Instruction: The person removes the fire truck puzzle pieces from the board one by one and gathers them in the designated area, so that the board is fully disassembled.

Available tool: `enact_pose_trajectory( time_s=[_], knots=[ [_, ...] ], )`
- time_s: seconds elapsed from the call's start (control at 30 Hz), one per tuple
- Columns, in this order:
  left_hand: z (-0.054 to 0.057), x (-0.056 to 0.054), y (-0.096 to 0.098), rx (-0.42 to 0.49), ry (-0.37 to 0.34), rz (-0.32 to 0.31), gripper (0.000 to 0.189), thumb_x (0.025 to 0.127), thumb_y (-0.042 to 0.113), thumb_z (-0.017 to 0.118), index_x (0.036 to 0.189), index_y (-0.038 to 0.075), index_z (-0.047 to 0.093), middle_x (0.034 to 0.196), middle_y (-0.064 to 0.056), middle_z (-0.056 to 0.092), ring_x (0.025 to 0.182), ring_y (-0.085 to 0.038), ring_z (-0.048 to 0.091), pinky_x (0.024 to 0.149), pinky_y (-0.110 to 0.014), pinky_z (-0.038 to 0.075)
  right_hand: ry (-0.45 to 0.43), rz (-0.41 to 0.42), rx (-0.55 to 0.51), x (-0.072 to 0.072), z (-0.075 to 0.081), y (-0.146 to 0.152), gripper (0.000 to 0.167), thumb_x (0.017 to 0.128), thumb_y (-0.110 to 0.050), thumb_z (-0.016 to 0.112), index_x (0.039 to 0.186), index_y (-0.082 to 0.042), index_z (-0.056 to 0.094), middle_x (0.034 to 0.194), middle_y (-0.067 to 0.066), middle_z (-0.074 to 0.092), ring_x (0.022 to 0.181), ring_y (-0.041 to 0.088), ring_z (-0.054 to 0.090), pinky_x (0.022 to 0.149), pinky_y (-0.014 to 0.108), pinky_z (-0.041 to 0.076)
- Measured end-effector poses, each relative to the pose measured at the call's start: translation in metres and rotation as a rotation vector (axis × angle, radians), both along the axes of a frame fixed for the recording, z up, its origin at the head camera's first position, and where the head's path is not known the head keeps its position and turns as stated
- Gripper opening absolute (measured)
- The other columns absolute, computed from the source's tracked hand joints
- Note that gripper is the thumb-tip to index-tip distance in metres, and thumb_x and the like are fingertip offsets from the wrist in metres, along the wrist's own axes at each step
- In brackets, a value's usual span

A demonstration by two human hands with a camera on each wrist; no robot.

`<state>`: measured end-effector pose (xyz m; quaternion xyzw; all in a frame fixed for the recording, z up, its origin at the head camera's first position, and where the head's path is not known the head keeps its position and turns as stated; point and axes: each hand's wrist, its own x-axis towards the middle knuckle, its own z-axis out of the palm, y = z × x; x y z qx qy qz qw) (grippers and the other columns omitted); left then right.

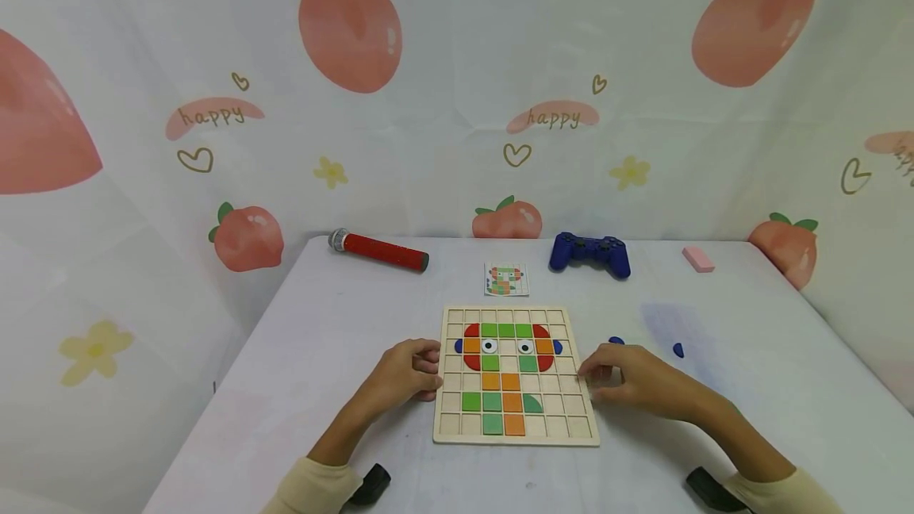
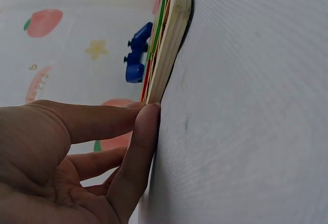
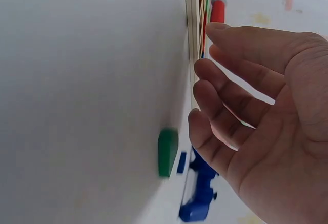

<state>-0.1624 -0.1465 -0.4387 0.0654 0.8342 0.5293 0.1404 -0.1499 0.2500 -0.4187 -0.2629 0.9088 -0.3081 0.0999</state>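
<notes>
A square wooden puzzle board (image 1: 557, 431) lies on the table with colored tiles set in its grid, including two round eye tiles (image 1: 489, 346). My left hand (image 1: 403, 371) is at its left edge; the left wrist view shows the thumb and a finger (image 2: 146, 131) pinching that edge. At the opposite edge is my right hand (image 1: 635, 379), fingers loosely bent and fingertips (image 3: 205, 70) right at the wood, palm holding nothing. Beside the right hand lie a green block (image 3: 167, 152), hidden in the head view, and two small blue pieces (image 1: 678, 350).
Behind the board lies a small picture card (image 1: 507, 279) with a matching colored pattern. Along the back are a red microphone (image 1: 382, 251), a blue game controller (image 1: 589, 254) and a pink block (image 1: 698, 259). A patterned curtain (image 1: 443, 125) hangs behind the table.
</notes>
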Motion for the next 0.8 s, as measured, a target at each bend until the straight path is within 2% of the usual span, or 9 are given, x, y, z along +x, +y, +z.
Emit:
enact_pose_trajectory(
  time_s=[0.13,0.43,0.8],
  knots=[
    [-0.002,-0.001,0.000,-0.002,0.000,0.002,0.058,0.090,-0.002,0.079,0.143,-0.006,0.057,0.114,-0.011,0.063,0.097,-0.022,0.063,0.073,-0.032,0.067,0.022,-0.024,-0.003,0.002,-0.002,0.012,0.028,0.089,-0.023,0.084,0.114,-0.016,0.077,0.104,-0.012,0.069,0.093,0.005,0.057,0.079,0.024,0.053],
    [0.000,0.001,0.000,0.002,0.002,0.008,0.059,0.089,-0.002,0.080,0.143,-0.006,0.057,0.115,-0.012,0.063,0.097,-0.021,0.064,0.072,-0.032,0.067,-0.010,-0.065,-0.013,0.008,-0.001,0.032,0.030,0.088,-0.025,0.085,0.115,-0.015,0.076,0.106,-0.010,0.070,0.092,0.004,0.057,0.073,0.023,0.050],
    [-0.001,0.001,-0.001,0.016,0.003,-0.004,0.059,0.089,-0.002,0.079,0.143,-0.007,0.057,0.117,-0.012,0.063,0.098,-0.021,0.064,0.072,-0.031,0.067,-0.030,-0.076,-0.010,0.011,-0.004,0.047,0.035,0.084,-0.024,0.087,0.116,-0.016,0.075,0.108,-0.009,0.072,0.094,0.000,0.059,0.075,0.023,0.051]
  ],
)
